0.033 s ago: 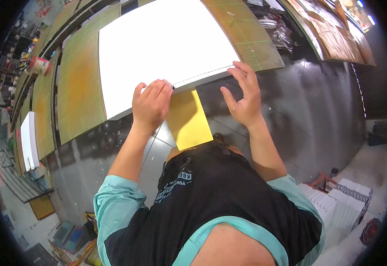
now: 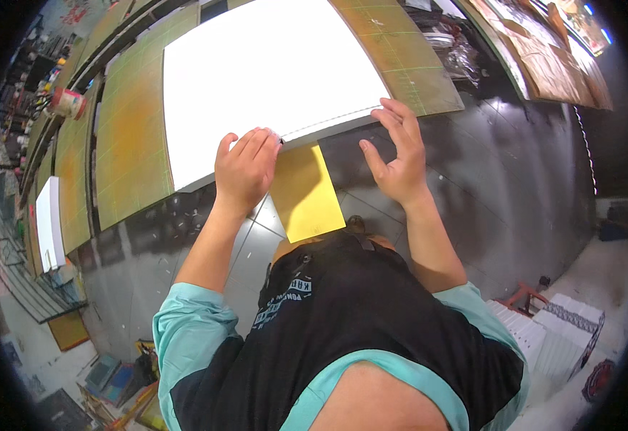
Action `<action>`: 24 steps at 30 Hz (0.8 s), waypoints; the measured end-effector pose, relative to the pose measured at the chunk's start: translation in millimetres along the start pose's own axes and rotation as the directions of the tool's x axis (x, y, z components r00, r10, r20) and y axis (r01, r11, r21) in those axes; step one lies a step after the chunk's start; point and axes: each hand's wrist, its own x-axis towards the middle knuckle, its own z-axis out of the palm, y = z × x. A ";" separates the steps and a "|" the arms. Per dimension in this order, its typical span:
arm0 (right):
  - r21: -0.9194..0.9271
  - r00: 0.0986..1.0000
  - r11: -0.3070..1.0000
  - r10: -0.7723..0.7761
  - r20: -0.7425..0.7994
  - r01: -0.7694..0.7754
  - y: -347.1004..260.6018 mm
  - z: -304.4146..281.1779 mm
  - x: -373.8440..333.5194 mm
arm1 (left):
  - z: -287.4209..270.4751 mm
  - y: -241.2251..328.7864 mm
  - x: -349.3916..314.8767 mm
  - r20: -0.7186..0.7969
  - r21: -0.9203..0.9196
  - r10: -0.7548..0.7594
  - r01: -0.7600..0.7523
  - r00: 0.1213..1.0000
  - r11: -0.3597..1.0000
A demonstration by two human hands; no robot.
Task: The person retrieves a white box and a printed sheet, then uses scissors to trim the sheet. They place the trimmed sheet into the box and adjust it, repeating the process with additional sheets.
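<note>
A large, bright white stack of sheets or flat panel (image 2: 271, 79) lies in front of me, its thick near edge facing me and a fine dotted line running along it. My left hand (image 2: 246, 169) rests on the near edge, fingers pressed together and bent; a small dark spot shows at the fingertips, too small to name. My right hand (image 2: 398, 154) is at the near right corner, fingers spread and fingertips on or close to the edge, holding nothing. Between my hands, a yellow sheet (image 2: 307, 194) sticks out below the white edge towards my body.
Greenish-brown boards with grid lines (image 2: 131, 122) support the white stack. Further left are a red-and-white tub (image 2: 67, 104) and a smaller white block (image 2: 49, 223). Brown paper (image 2: 562, 72) lies at the far right. White stacks (image 2: 565, 330) stand behind me on the right.
</note>
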 end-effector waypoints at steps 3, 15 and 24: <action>0.047 0.999 0.998 -0.047 0.012 0.046 8.3 -6.2 2.2 | -0.5 5.5 -0.4 -0.003 0.056 0.011 -0.011 1.000 0.998; 0.078 0.998 0.995 -0.060 -0.007 0.060 28.7 -50.3 3.3 | -5.5 4.3 19.4 -0.115 0.168 0.008 0.011 0.993 0.986; 0.085 1.000 0.996 -0.019 -0.019 0.020 35.2 -68.2 1.8 | -35.0 -7.3 54.0 -0.261 0.118 -0.003 0.035 0.965 0.992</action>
